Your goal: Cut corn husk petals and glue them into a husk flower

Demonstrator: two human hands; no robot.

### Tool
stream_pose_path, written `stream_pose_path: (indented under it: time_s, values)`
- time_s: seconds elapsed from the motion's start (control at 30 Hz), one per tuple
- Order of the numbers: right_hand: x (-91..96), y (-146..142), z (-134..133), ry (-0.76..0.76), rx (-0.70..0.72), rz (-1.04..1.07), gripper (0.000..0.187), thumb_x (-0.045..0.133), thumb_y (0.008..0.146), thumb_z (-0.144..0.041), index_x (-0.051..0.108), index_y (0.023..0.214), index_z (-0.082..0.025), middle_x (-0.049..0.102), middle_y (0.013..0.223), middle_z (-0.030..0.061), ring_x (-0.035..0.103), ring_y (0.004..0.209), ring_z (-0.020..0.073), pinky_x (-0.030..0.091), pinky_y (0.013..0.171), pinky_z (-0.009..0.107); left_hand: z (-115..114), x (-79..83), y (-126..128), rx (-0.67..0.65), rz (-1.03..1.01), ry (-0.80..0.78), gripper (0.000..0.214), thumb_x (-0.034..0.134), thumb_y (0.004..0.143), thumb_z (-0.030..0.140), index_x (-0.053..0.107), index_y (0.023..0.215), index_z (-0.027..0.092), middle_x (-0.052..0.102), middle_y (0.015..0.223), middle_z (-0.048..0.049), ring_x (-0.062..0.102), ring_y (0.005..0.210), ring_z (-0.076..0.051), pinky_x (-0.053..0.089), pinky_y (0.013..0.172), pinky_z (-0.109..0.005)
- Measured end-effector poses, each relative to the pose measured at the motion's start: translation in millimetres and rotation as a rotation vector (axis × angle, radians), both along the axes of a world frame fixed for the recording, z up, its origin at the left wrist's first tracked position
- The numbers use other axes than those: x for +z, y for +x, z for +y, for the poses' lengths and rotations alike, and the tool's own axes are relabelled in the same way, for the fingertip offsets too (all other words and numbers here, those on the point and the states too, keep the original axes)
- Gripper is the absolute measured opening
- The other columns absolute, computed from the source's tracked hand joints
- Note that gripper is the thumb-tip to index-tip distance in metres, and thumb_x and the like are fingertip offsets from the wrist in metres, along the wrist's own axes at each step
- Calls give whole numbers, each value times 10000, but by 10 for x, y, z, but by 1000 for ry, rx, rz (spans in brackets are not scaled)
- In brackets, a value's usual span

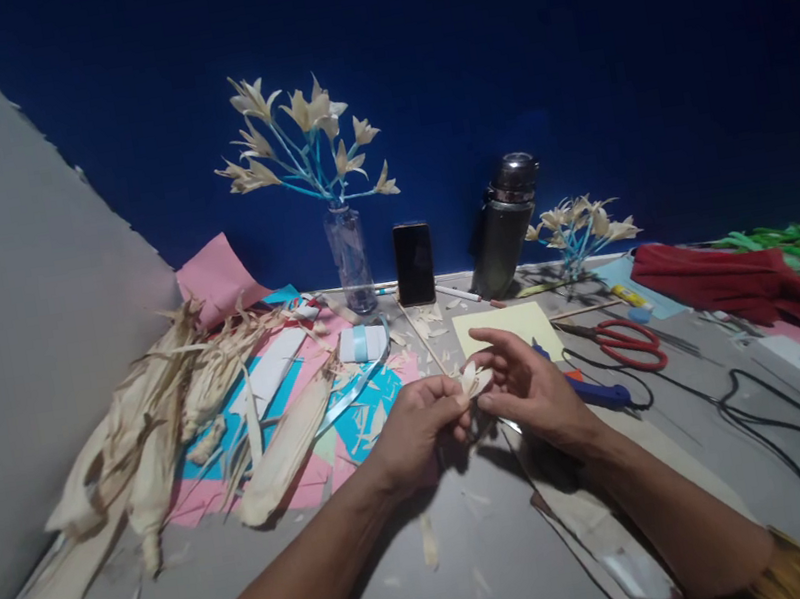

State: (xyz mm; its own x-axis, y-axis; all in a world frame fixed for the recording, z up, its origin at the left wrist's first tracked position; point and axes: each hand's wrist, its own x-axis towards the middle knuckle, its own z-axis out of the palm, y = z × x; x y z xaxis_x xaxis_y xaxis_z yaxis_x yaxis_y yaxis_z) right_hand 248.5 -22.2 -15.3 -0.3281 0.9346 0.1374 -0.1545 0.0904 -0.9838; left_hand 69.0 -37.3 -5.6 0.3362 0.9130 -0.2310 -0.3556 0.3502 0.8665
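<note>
In the middle of the head view, my left hand [415,431] pinches a small pale corn husk flower [475,381] between thumb and fingers. Its petals point up and toward the right. My right hand [539,397] is just right of the flower, fingers apart and curved around the petals' side; whether a fingertip touches them I cannot tell. Beyond my hands lies a pad of pale yellow paper [506,323]. A blue glue gun [602,395] is partly hidden behind my right hand. Scissors with red handles [631,346] lie to its right.
Dried corn husks [156,439] and pink and blue paper cover the left side. Along the wall stand a glass vase [351,262] of husk flowers, a phone [414,264], a thermos [506,227] and a smaller flower bunch [578,229]. A red cloth [739,286] and black cable [770,388] lie right.
</note>
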Motion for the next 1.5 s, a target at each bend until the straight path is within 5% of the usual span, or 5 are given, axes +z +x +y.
stream_pose_path:
  time_s: [0.77,1.03,1.2,1.37,1.5]
  values:
    - [-2,-65,-94,-49,32,36,641,846,736,-274,553,1306,-295,578,899,-26,596,682,117,518,624,247,15,-49,-62,-225,-132,-152,208,786,686,202,618,607,107,584,545,-20,499,475,-69,374,498,-189]
    - [-18,-63,-93,-15,-6,14,595,812,760,-245,562,1299,-278,602,933,-9,615,714,130,527,663,269,-4,-52,-32,-132,-104,-116,197,753,702,190,600,599,121,574,543,-13,489,471,-67,355,498,-186]
    - [-24,-57,-102,134,-82,-83,539,756,785,-173,579,1283,-277,633,929,3,621,752,142,524,672,260,10,-38,-50,-160,-139,-133,154,733,685,188,608,623,124,575,571,-10,496,486,-75,386,519,-207]
    - [-14,-52,-118,484,-231,-303,355,682,820,-87,666,1128,-264,701,964,21,632,720,138,535,683,263,6,-5,-45,-118,-113,-141,173,722,661,194,576,589,137,562,544,0,477,460,-70,394,515,-214]
    - [19,2,-65,752,-185,-398,229,669,855,-71,703,1011,-235,717,897,34,652,751,158,532,675,270,12,15,-46,-49,31,-109,102,690,602,168,599,587,126,575,514,-7,476,426,-62,347,463,-186]
